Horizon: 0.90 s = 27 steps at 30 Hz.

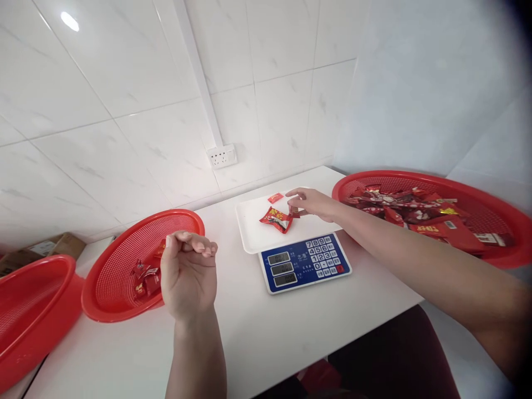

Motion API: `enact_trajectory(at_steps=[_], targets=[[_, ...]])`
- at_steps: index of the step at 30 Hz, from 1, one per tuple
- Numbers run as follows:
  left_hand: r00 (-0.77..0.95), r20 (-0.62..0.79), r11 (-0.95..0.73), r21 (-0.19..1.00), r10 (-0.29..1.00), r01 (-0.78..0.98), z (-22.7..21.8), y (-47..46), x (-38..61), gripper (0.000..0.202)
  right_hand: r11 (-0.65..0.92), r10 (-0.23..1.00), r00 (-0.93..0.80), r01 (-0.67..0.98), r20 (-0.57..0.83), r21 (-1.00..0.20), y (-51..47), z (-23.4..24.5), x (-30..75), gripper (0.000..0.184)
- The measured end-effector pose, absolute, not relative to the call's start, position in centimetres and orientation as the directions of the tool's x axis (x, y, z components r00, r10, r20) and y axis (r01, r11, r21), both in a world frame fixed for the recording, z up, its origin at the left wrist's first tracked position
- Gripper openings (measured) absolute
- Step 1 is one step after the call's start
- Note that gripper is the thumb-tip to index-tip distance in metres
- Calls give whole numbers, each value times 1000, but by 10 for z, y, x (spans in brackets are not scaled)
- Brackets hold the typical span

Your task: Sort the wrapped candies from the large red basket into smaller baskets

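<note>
My left hand is raised over the front of the table, palm toward me, thumb apart and fingers loosely curled, holding nothing. It overlaps the view of a red mesh basket with a few red packets inside. My right hand reaches over the white tray of a weighing scale. Its fingers pinch a small dark red packet. Beside that packet lies a larger red snack packet with yellow print. A small flat red packet lies farther back on the tray.
The scale's blue panel with keys and displays faces me. At right stands a big red basket heaped with red packets. Another red basket and a cardboard box are at left. A tiled wall with a socket runs behind.
</note>
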<state>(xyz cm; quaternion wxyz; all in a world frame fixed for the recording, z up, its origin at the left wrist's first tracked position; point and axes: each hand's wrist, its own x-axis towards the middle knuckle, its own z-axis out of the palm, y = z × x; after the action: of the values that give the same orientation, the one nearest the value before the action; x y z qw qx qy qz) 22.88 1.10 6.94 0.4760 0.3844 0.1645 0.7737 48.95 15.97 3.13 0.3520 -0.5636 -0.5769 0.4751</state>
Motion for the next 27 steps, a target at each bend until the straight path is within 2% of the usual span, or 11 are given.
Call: enact_trajectory(at_steps=[6,9,11,14,17,20,23,25,27], targets=[[-239,427,-475,619,872,-626,69,14,232,16,-36,997,-36,616,-74,-787,158,32,495,39],[-230,426,-468,621,875,-630,68,15,233,16,-63,998,22,695,-67,-716,154,31,500,47],[-224,426,-464,624,876,-628,68,15,232,16,-105,993,35,676,-111,-729,151,31,502,53],[-216,426,-459,627,879,-630,68,15,232,17,-146,983,-13,544,-183,-826,151,31,504,58],[-213,421,-452,629,882,-632,68,15,231,17,-122,989,-15,499,-150,-858,155,28,506,60],[-202,401,-430,635,893,-642,67,16,232,17,-35,998,-14,659,-59,-751,162,22,503,59],[-193,391,-415,635,900,-652,66,16,232,17,178,983,-174,815,60,-551,175,14,490,62],[-199,397,-424,632,896,-648,67,16,231,16,292,956,-274,854,105,-431,187,8,478,62],[-207,405,-436,630,890,-642,67,15,229,16,353,935,-333,862,120,-364,200,1,468,60]])
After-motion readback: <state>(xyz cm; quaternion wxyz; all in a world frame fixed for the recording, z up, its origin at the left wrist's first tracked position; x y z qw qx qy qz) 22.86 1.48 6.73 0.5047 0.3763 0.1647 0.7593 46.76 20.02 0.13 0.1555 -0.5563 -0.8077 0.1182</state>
